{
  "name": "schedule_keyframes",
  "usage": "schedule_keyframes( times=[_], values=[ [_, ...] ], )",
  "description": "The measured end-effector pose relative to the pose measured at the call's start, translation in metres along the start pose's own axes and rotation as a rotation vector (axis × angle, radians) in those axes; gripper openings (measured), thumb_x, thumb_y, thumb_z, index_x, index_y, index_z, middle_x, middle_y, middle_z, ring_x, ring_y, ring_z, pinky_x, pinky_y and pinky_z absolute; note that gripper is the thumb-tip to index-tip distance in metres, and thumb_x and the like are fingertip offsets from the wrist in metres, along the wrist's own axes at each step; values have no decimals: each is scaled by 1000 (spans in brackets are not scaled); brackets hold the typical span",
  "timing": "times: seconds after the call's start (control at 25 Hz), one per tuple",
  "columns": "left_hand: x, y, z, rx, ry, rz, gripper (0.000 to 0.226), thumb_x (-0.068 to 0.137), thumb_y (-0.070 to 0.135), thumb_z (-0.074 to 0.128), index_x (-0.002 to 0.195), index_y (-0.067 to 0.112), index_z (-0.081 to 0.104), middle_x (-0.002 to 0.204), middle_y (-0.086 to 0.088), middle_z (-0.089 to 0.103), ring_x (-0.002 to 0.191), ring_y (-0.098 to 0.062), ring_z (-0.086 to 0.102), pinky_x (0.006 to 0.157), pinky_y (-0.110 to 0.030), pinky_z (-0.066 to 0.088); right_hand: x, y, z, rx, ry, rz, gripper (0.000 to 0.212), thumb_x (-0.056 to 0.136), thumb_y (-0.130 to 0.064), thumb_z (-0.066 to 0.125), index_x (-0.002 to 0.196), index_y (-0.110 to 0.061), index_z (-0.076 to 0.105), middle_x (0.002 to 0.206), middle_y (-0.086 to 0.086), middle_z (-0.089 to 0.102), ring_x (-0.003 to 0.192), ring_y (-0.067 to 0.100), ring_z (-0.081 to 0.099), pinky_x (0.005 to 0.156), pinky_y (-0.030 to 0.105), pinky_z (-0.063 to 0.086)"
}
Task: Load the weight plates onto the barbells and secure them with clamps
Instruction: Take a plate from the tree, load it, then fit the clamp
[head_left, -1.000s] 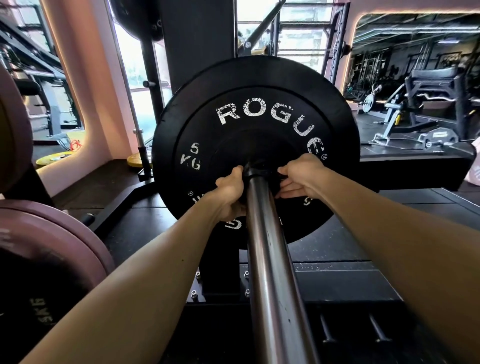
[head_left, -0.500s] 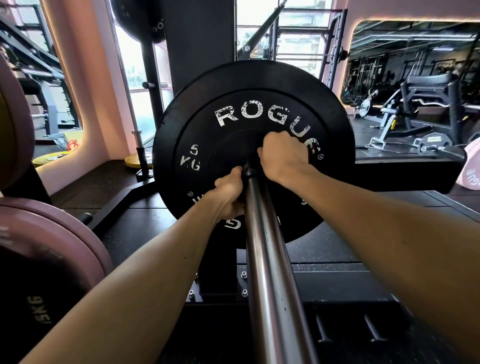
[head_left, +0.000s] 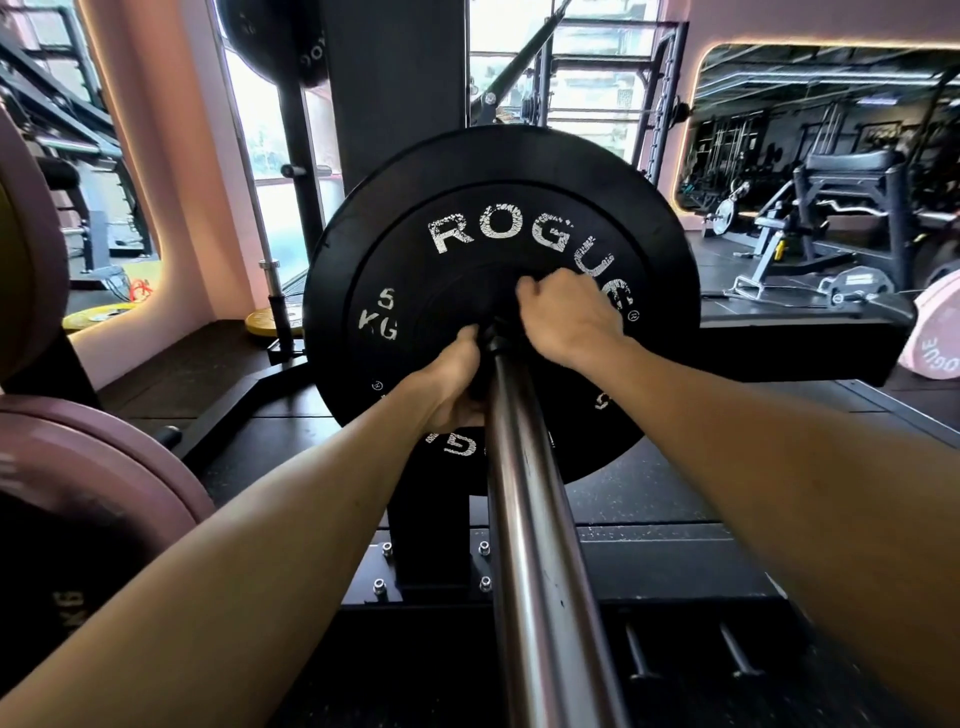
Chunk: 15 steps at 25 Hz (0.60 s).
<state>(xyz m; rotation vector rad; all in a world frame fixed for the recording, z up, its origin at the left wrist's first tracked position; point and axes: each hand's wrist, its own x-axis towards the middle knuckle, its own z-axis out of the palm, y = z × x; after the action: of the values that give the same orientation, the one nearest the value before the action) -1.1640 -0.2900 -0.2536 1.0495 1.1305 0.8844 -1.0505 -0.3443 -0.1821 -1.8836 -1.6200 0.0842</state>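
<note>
Two pink plates (head_left: 88, 467) flank black rubber flooring (head_left: 649, 483) beside mirrored wall (head_left: 831, 130).

Dark rubber gym floor (head_left: 649, 499) carrying rack and plates.

A black steel rack base (head_left: 431, 582) is bolted down at the centre, its upright rising behind the barbell. To the left, a yellow plate (head_left: 272, 322) lies flat on the floor beside a thin post, with another yellow plate (head_left: 96, 316) farther left. At the right edge a pink plate (head_left: 937, 338) stands tilted.

a gym: weight plates (head_left: 498, 291), rack (head_left: 395, 78), benches (head_left: 852, 176).
</note>
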Motion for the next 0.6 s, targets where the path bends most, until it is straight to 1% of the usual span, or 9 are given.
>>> schedule_keyframes(
  times=[0.08, 0.16, 0.2, 0.24, 0.32, 0.36, 0.44, 0.52, 0.6],
  values=[
    [-1, 3, 1, 31, -14, -2, 93, 78, 90, 29, 106, 13, 72, 93, -10, 73, 89, -27, 69, 89, -42, 58, 5, 24, 10, 169, 7, 207, 39, 92, -31, 43, 107, -4, 67, 109, 17, 69, 93, 36, 70, 86, 40, 55],
    [-1, 4, 2, 74, 10, 22, 105, 55, 101, 41, 102, 13, 75, 95, -8, 74, 89, -26, 71, 91, -44, 57, 6, 44, 21, 376, -92, 362, 30, 88, -25, 51, 96, 0, 67, 93, 18, 71, 67, 35, 73, 72, 46, 61],
    [0, 4, 2, 87, 23, 27, 108, 47, 101, 49, 106, 14, 75, 99, -8, 75, 91, -26, 72, 91, -45, 57, 6, 50, 28, 483, -148, 409, 30, 89, -24, 55, 95, 4, 66, 87, 20, 71, 62, 35, 72, 65, 46, 62],
    [2, 4, 2, 88, 20, 27, 107, 46, 99, 55, 110, 16, 74, 101, -8, 76, 93, -27, 72, 91, -45, 56, 5, 53, 34, 569, -189, 437, 32, 91, -24, 59, 96, 7, 65, 85, 22, 70, 61, 35, 71, 61, 44, 61],
    [0, 3, 3, 83, -9, 39, 88, 60, 91, 58, 106, 18, 75, 94, -7, 76, 91, -26, 72, 92, -43, 56, 4, 53, 43, 694, -210, 462, 36, 94, -27, 61, 99, 8, 65, 88, 23, 70, 63, 34, 71, 50, 39, 58],
    [1, 3, 3, 88, -20, 42, 81, 66, 87, 57, 101, 17, 75, 88, -7, 76, 88, -25, 72, 92, -42, 56, 6, 51, 46, 742, -203, 470, 34, 95, -26, 62, 101, 8, 65, 92, 24, 69, 63, 34, 70, 46, 37, 56],
    [-1, 3, 5, 85, -30, 39, 77, 68, 85, 57, 97, 16, 76, 85, -7, 76, 84, -25, 72, 89, -40, 57, 9, 49, 47, 791, -197, 483, 26, 95, -16, 61, 103, 8, 64, 96, 25, 68, 61, 34, 69, 40, 33, 53],
    [-3, 4, 6, 62, -40, 55, 74, 69, 81, 58, 96, 15, 75, 85, -9, 74, 80, -25, 70, 88, -40, 58, 7, 48, 46, 770, -215, 494, 13, 93, -3, 58, 100, 7, 64, 89, 24, 68, 55, 31, 67, 36, 30, 50],
    [-2, 5, 4, 74, -46, 70, 71, 68, 78, 56, 95, 16, 75, 86, -9, 73, 83, -26, 69, 94, -42, 55, 2, 50, 46, 738, -252, 495, 9, 93, 1, 56, 89, 5, 62, 75, 21, 65, 51, 27, 63, 33, 28, 48]
  ],
)
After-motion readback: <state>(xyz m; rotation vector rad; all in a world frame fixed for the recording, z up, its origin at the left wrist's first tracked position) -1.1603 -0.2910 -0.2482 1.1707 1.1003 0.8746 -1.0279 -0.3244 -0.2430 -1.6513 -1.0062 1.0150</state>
